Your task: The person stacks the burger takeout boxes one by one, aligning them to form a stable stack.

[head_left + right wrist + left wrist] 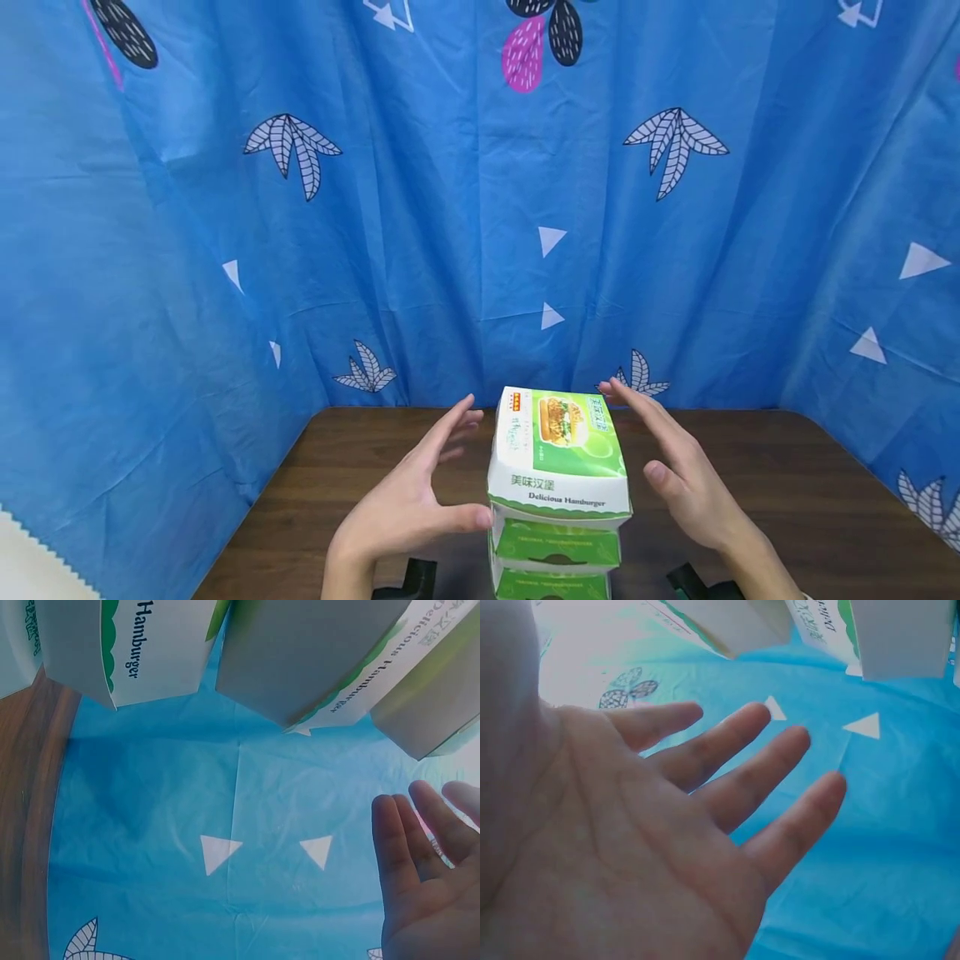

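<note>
A stack of white and green hamburger boxes stands in front of me in the head view, its top box [577, 446] printed with a burger picture. Under it sit more boxes with green fronts [558, 542], cut off by the frame's lower edge. My left hand [408, 496] is at the stack's left side, fingers extended and thumb tip near the box edge; whether it touches, I cannot tell. To the right, my right hand [690, 479] is held apart from the stack, fingers stretched forward. Both palms, the left [645, 825] and right [431, 900], hold nothing in the wrist views.
The stack is on a dark brown wooden table [750, 467]. A blue patterned curtain [450, 208] hangs behind and along both sides of the table. Dark wrist straps [416, 579] show at the lower edge. A pale edge lies at bottom left.
</note>
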The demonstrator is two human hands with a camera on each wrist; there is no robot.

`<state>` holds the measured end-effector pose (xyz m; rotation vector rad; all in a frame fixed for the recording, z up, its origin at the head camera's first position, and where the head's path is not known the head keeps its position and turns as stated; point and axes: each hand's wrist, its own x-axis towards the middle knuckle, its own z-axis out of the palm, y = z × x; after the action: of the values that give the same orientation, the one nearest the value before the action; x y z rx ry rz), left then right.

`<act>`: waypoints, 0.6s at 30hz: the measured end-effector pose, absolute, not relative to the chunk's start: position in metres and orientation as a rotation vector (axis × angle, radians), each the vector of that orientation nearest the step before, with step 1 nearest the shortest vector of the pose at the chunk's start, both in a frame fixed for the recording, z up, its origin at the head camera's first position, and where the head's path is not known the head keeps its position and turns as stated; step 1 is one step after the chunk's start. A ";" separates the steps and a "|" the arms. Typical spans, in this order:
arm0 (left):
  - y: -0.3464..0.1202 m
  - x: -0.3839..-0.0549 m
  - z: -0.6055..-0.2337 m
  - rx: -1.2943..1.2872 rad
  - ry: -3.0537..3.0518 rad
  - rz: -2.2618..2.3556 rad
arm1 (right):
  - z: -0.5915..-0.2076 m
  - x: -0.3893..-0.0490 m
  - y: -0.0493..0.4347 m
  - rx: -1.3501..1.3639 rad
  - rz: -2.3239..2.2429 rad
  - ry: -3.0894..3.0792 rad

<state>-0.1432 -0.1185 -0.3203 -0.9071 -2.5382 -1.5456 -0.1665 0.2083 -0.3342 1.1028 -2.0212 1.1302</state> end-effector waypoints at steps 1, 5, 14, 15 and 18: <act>-0.120 -0.144 -0.320 -0.893 -2.533 -1.520 | -0.334 -0.167 0.209 1.084 1.131 -2.033; -0.124 -0.148 -0.320 -0.788 -2.522 -1.445 | -0.334 -0.172 0.210 0.970 1.123 -2.102; -0.128 -0.153 -0.328 -0.582 -2.500 -1.401 | -0.349 -0.178 0.223 0.782 1.005 -2.178; -0.129 -0.154 -0.328 -0.561 -2.502 -1.388 | -0.351 -0.178 0.225 0.768 1.009 -2.183; -0.133 -0.155 -0.328 -0.509 -2.510 -1.316 | -0.356 -0.179 0.232 0.726 0.983 -2.199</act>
<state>-0.1553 -0.1330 -0.3284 -0.5087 -2.5101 -1.3158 -0.1788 0.2318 -0.3562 0.7264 -2.1987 0.9831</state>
